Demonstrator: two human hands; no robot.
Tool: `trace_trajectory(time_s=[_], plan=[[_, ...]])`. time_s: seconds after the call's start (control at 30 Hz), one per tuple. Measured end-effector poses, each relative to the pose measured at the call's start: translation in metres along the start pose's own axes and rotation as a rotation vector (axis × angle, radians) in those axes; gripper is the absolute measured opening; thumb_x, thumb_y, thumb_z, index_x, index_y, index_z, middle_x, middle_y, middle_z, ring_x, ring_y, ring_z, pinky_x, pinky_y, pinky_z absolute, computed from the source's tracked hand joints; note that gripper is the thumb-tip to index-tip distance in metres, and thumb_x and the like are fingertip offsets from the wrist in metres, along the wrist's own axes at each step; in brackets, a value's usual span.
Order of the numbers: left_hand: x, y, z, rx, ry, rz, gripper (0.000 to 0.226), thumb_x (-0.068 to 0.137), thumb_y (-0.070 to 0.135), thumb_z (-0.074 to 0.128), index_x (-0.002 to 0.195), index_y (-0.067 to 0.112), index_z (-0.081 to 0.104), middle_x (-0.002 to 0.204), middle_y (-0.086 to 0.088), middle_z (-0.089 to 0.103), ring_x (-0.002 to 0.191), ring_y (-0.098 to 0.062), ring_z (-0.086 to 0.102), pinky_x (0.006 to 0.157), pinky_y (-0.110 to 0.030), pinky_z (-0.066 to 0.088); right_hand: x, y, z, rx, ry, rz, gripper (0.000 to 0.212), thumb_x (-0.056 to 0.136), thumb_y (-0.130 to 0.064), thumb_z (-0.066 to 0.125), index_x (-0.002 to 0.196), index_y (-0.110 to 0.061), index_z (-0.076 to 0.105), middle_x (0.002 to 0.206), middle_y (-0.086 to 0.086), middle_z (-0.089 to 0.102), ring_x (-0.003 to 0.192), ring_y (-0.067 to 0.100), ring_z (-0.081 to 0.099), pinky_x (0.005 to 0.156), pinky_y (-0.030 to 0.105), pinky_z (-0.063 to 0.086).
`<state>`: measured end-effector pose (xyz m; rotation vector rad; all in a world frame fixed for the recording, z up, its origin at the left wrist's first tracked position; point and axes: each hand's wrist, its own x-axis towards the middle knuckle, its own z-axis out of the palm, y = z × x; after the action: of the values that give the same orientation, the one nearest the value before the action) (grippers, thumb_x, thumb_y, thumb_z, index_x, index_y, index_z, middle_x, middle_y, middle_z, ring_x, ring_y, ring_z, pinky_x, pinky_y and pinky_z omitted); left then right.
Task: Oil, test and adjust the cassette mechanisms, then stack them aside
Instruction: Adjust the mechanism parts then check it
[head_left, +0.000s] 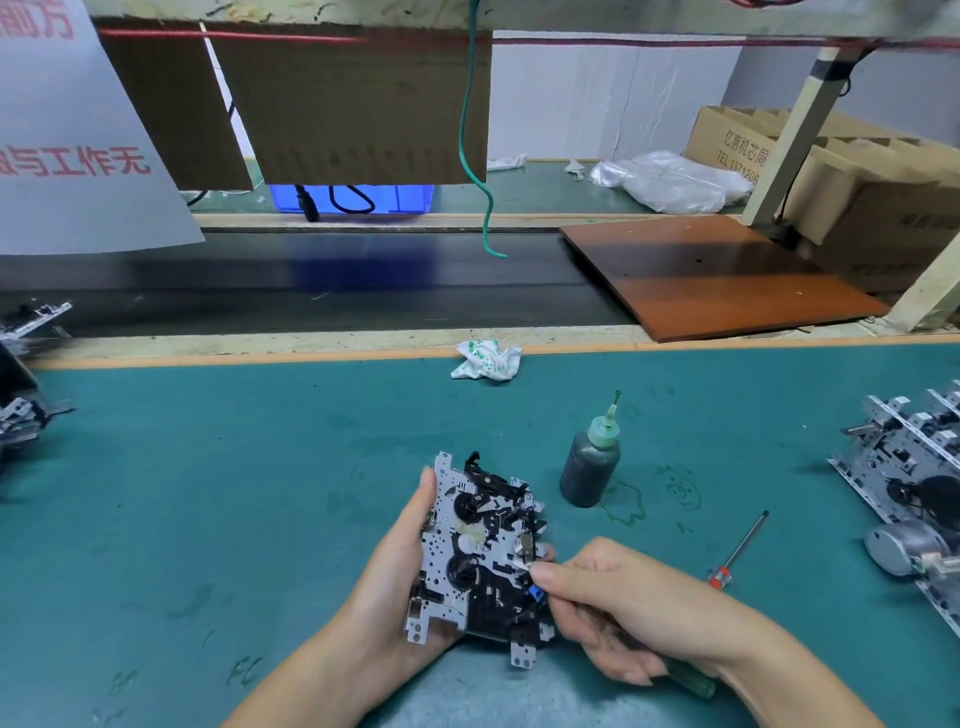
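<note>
The cassette mechanism (483, 558) is held above the green mat (208, 493), near the front edge, cradled in the left hand (400, 566), whose thumb runs along its left edge while the fingers curl under it, mostly hidden. The right hand (623, 608) is closed around a green-handled tool (691, 685); only the handle end shows past the palm, and the tip is hidden where the fingers meet the mechanism's right side by a small blue part (535, 592). Just beyond the mechanism stands an oil bottle (589, 462), dark liquid filling most of it, its thin nozzle upright. A screwdriver (737, 548) with a red handle lies on the mat to the right. Further right, a stack of mechanisms (914, 488) is cut off by the frame edge, as is another group (26, 379) at the far left. A crumpled wrapper (485, 359) lies at the mat's far edge. Cardboard boxes (831, 171) sit at the back right; their contents cannot be made out.
</note>
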<state>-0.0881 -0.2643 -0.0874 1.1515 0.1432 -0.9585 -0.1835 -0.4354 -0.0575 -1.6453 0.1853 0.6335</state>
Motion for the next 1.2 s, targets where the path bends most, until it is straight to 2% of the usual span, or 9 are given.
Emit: trace_trajectory(time_s=[0.4,0.77,0.97,1.07,1.13,1.2], plan=[[0.007,-0.008,-0.004,0.005,-0.028,-0.007,0.097,0.061,0.075,0.059,0.133,0.011,0.053,0.132,-0.021,0.056,0.124,-0.040,0.051,0.107,-0.057,0.036,0.003,0.000,-0.002,0.036,-0.017,0.057,0.055,0.099,-0.041,0.039,0.047,-0.023,0.040,0.030,-0.004,0.030,0.024,0.006,0.017,0.032,0.015,0.019],[0.011,-0.011,-0.011,0.022,-0.083,-0.020,0.102,0.056,0.075,0.061,0.134,0.010,0.052,0.132,-0.022,0.055,0.125,-0.041,0.050,0.107,-0.057,0.035,-0.001,-0.002,-0.003,-0.035,-0.059,0.043,0.056,0.100,-0.041,0.037,0.047,-0.020,0.036,0.029,-0.005,0.028,0.025,0.007,0.018,0.033,0.015,0.020],[0.006,-0.010,-0.013,0.001,-0.087,-0.047,0.095,0.066,0.076,0.057,0.134,0.011,0.052,0.135,-0.022,0.053,0.126,-0.041,0.048,0.108,-0.057,0.034,-0.002,0.001,0.003,-0.240,0.009,-0.057,0.060,0.102,-0.040,0.033,0.045,-0.023,0.038,0.030,-0.007,0.033,0.028,0.010,0.024,0.041,0.028,0.023],[-0.004,-0.004,-0.007,-0.082,-0.244,-0.101,0.083,0.079,0.072,0.041,0.125,0.008,0.062,0.131,-0.023,0.056,0.121,-0.037,0.055,0.105,-0.050,0.041,-0.002,0.000,0.006,-0.252,0.058,-0.091,0.062,0.100,-0.044,0.034,0.042,-0.022,0.041,0.030,-0.005,0.034,0.028,0.012,0.025,0.039,0.023,0.025],[-0.011,0.002,-0.003,-0.206,-0.341,-0.119,0.078,0.082,0.067,0.037,0.118,0.005,0.066,0.130,-0.023,0.057,0.115,-0.035,0.059,0.102,-0.046,0.044,-0.005,-0.003,0.005,-0.198,0.164,-0.145,0.067,0.100,-0.045,0.032,0.038,-0.022,0.044,0.028,-0.005,0.034,0.027,0.010,0.027,0.039,0.020,0.032],[-0.015,0.006,-0.001,-0.301,-0.358,-0.106,0.080,0.080,0.064,0.043,0.117,-0.003,0.064,0.130,-0.030,0.053,0.114,-0.045,0.057,0.104,-0.049,0.039,-0.008,-0.004,0.002,-0.061,0.336,-0.219,0.063,0.098,-0.046,0.032,0.043,-0.022,0.048,0.027,-0.003,0.034,0.026,0.008,0.030,0.044,0.021,0.040]])
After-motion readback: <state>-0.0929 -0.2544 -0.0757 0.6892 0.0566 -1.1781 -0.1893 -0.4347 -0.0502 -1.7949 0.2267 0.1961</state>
